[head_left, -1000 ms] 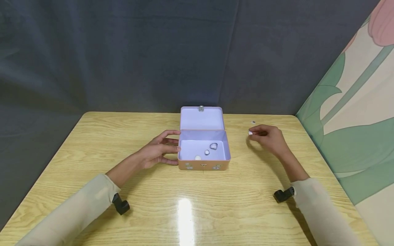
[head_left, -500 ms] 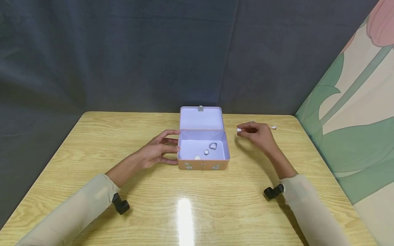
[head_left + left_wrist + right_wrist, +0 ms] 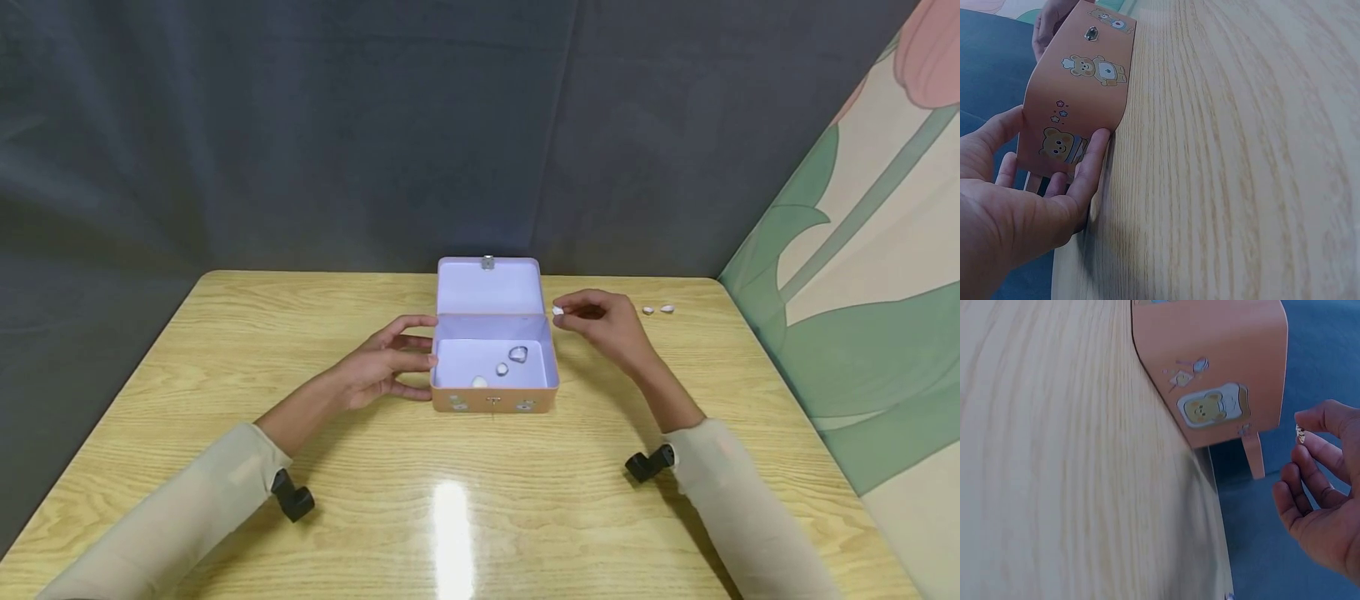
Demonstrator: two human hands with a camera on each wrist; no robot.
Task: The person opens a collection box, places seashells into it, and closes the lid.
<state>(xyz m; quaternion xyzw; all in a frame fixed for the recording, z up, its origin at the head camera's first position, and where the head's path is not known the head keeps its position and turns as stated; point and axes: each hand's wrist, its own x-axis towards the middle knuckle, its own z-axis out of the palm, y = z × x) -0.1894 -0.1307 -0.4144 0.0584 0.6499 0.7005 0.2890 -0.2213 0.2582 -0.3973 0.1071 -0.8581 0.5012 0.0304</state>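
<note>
An orange tin box point(image 3: 477, 404) stands on the table with its lilac lid point(image 3: 487, 287) tipped back. Its outside carries printed bears. Inside lie a round whitish piece point(image 3: 502, 369), a pale piece point(image 3: 479, 382) by the front wall and a larger clear, glassy piece point(image 3: 518, 354). My left hand point(image 3: 378, 367) rests with spread fingers against the box's left end, the fingertips at rim and side. Just beyond the box's right rim, my right hand point(image 3: 611, 329) pinches a small white piece point(image 3: 557, 311) between thumb and finger; in the right wrist view this piece point(image 3: 1300, 434) looks brown-and-cream patterned.
Two more small whitish pieces, one nearer point(image 3: 648, 310) and one farther right point(image 3: 667, 309), lie on the wooden table point(image 3: 360, 517) behind my right hand. A dark curtain point(image 3: 360, 142) hangs at the back, and a flower-patterned cloth point(image 3: 877, 308) borders the right side.
My right hand has moved left toward the box with the small white piece, uncovering the two pieces on the table. The left hand and the box stay put.
</note>
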